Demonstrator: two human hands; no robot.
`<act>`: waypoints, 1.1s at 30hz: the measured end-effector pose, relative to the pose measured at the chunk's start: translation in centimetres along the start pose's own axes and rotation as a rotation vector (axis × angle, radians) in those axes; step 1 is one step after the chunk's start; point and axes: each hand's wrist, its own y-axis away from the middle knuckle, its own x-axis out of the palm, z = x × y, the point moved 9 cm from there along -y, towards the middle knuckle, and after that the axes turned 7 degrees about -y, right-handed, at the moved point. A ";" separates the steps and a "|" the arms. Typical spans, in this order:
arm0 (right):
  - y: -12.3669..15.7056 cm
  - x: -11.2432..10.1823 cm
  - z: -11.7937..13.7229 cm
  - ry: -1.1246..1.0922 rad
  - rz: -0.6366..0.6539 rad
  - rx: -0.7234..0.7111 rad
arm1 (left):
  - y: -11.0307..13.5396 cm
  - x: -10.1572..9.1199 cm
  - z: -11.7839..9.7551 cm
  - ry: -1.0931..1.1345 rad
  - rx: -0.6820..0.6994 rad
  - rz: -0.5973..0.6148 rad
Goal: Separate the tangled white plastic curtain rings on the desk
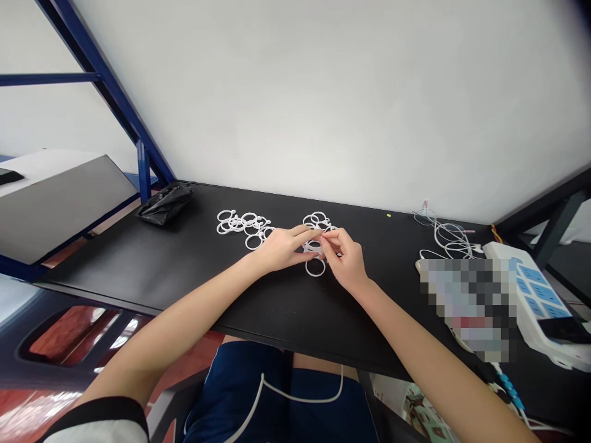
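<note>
My left hand [292, 246] and my right hand [345, 255] meet over the black table, fingertips nearly touching. Between them is a white ring [314, 242], pinched by both hands. It looks like a curtain ring with a small knob, though my fingers partly cover it. Just below my fingers, another white ring [316, 275] lies flat on the table. Beyond my hands is a small group of white rings [317, 214], partly hidden by them. Left of my left hand several more white rings [236, 224] lie in a loose, overlapping cluster.
The black table [194, 258] runs along a white wall. A crumpled black plastic bag [167, 202] lies at its left end. To the right are a tangled white cable [455, 239], a pixelated flat object [471, 307] and a white power strip [538, 295]. Another cord [300, 401] crosses my lap.
</note>
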 end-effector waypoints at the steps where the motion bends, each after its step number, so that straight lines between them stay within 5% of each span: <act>1: 0.0 -0.1 0.0 0.010 -0.007 -0.001 | 0.0 0.0 0.1 -0.006 -0.011 -0.007; 9: 0.1 0.2 1.5 0.111 -0.007 -0.107 | 0.4 -0.4 2.1 -0.002 -0.137 -0.067; 25: -0.2 0.5 0.4 0.074 0.044 -0.094 | 0.4 -0.6 2.8 0.000 -0.080 -0.027; 33: 0.2 0.8 1.2 -0.058 0.045 -0.057 | 0.4 0.4 2.9 0.373 -0.208 0.074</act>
